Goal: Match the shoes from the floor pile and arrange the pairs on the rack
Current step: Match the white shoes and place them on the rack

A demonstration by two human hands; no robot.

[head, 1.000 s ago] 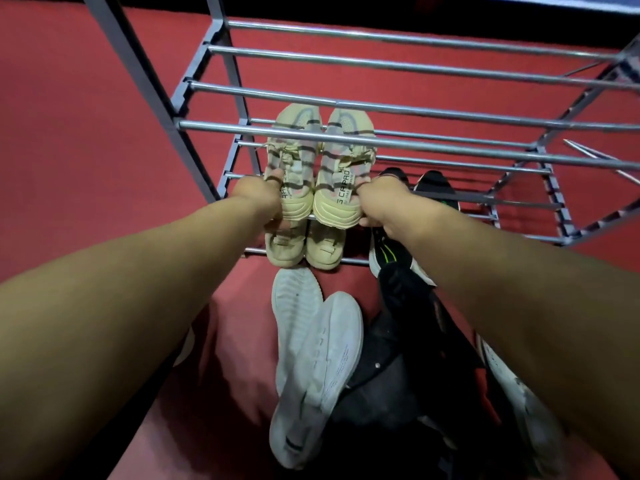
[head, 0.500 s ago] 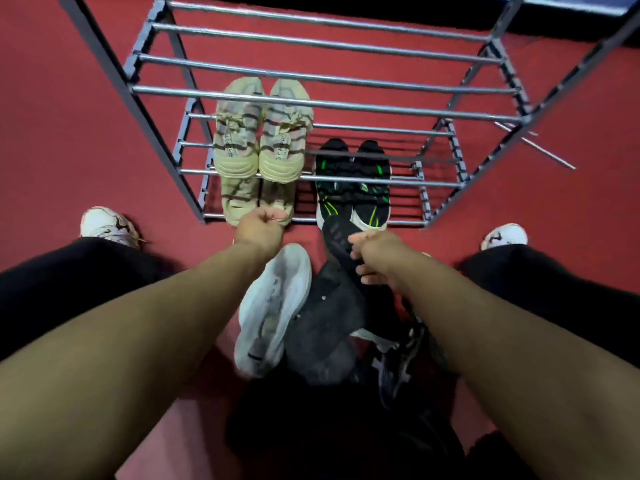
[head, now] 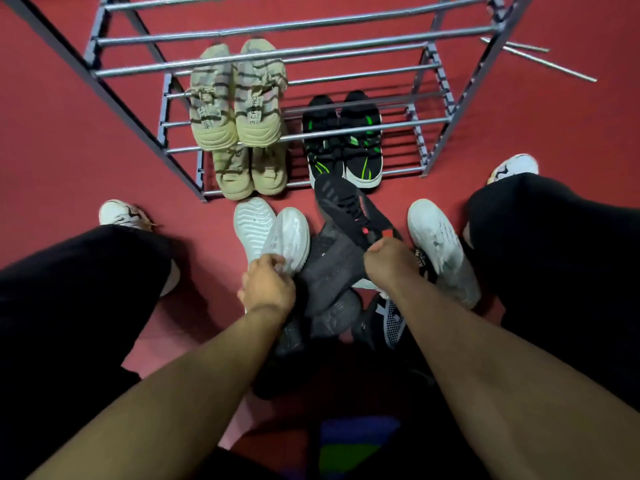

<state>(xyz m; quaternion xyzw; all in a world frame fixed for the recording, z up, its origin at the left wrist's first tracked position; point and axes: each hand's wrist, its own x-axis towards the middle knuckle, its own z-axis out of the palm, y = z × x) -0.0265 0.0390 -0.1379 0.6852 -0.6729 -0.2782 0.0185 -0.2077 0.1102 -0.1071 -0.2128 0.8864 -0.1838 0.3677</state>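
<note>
The grey metal rack [head: 131, 112] holds a beige pair [head: 235, 109] on a middle shelf. A second beige pair [head: 251, 171] and a black-and-green pair [head: 343, 147] sit on the bottom shelf. In the floor pile in front, my right hand [head: 384, 259] grips the heel end of a black shoe with orange marks [head: 346, 206], its toe pointing at the rack. My left hand [head: 268, 287] is closed on the heel of a sole-up white shoe [head: 291, 233], which leans on another white shoe [head: 252, 221]. Grey shoes [head: 329, 271] lie between my hands.
A further white shoe [head: 440, 244] and a black-and-white shoe [head: 393, 322] lie right of the pile. My own white sneakers [head: 121, 213] and black trouser legs flank the pile on the red floor. Loose metal rods [head: 540, 60] lie at the far right.
Both hands let go of the beige pair on the rack and drew back to the floor pile. The right hand took the black shoe, the left closed on the white shoe.
</note>
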